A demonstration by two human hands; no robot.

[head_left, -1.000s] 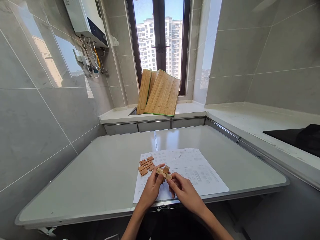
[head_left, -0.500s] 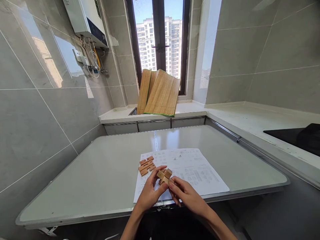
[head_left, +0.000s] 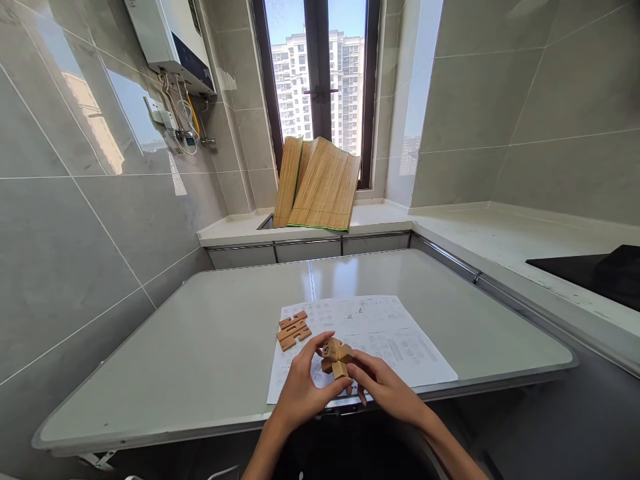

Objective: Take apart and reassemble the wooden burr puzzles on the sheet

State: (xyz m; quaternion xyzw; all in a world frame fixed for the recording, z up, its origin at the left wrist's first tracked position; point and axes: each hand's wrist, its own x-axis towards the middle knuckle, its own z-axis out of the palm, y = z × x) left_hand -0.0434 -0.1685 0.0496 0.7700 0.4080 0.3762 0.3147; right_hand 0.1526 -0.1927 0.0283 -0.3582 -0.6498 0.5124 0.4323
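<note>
Both my hands grip a pale wooden interlocking block cluster (head_left: 336, 358), marked with a dark character, above the near part of a white printed paper sheet (head_left: 420, 360) on a pale, glossy, silver-edged folding table (head_left: 150, 360). My left hand (head_left: 299, 388) pinches the cluster between thumb and fingers at its left and underside; my right hand (head_left: 386, 392) grasps it from the right, and together they screen the sheet's near portion. Flat reddish-brown notched wooden pieces (head_left: 293, 331) lie at the sheet's left edge, just beyond my left fingers. Past the sheet's far side, on a white stone counter (head_left: 370, 215), a green-edged tan bamboo mat (head_left: 327, 190) stands folded against the dark-framed window (head_left: 320, 87), covering its lower part. The mat also partly hides a dark, metal-rimmed recess (head_left: 267, 223), whose contents I cannot make out. Well to the sheet's right sits a flat black panel (head_left: 567, 270); far beyond its left, a white boxy wall unit (head_left: 173, 50) hangs above pipes and a yellow hose (head_left: 193, 113).
</note>
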